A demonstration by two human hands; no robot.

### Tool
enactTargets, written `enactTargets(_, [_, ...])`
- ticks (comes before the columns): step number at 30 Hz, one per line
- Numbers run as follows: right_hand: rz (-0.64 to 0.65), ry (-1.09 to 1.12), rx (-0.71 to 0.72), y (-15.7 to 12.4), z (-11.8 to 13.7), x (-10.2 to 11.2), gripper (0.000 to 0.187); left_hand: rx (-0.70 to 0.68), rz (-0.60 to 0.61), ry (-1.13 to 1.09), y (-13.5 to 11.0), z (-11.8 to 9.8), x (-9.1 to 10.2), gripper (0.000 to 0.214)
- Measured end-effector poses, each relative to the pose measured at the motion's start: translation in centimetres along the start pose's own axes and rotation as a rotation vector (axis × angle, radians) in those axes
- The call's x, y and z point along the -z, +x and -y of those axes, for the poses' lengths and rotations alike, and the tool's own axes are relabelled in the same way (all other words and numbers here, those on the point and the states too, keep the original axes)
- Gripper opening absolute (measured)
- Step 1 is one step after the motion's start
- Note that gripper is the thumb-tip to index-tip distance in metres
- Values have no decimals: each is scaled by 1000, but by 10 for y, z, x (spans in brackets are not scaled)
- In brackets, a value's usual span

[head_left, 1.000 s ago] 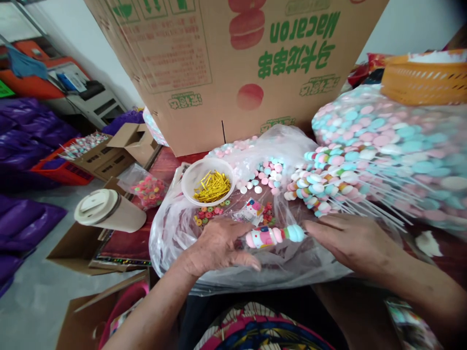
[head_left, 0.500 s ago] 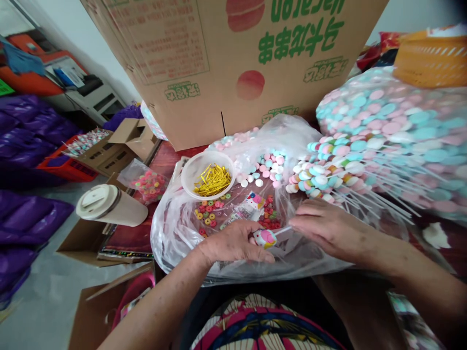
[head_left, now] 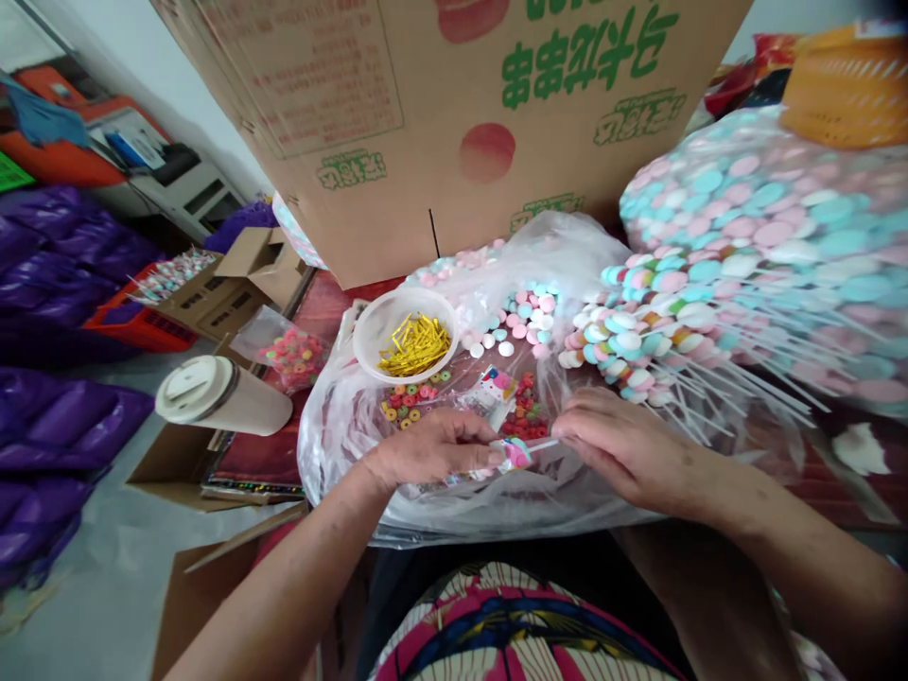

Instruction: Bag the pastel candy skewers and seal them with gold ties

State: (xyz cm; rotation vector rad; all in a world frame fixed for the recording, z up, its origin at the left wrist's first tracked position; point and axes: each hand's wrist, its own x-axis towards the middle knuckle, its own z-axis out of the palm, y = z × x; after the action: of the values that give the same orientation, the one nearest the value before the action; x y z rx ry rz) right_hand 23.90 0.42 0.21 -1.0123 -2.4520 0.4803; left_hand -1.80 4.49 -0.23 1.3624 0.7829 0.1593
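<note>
My left hand (head_left: 429,449) is closed in a pinch on a small pink and white candy piece (head_left: 515,454) over a clear plastic sheet (head_left: 333,426). My right hand (head_left: 624,445) is closed too, its fingertips pinching a thin white stick (head_left: 545,445) that meets the candy piece. Just beyond my hands lie loose coloured ring candies (head_left: 408,402), red candies (head_left: 526,413) and a small printed packet (head_left: 493,390). A white bowl (head_left: 375,326) holds gold twist ties (head_left: 416,344).
A pile of finished candy skewers (head_left: 638,336) lies at the right against a big clear bag of pastel discs (head_left: 766,218). A large cardboard box (head_left: 454,113) stands behind. A lidded paper cup (head_left: 219,395) lies at the left, with small open cartons (head_left: 227,284) beyond it.
The long stack of candy on the stick seen a second ago is gone from between my hands; only one small piece remains there. Both hands have drawn closer together and slightly away from me.
</note>
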Motion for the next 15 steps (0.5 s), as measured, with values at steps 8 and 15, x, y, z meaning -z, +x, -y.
enactTargets(8, [1,22,-117,-3,3,8,22,-245,-394,262,-1,11,-18,33])
enactTargets(15, [-42,3,-71,-3,8,26,21,-134,-103,100,2,14,-20,48])
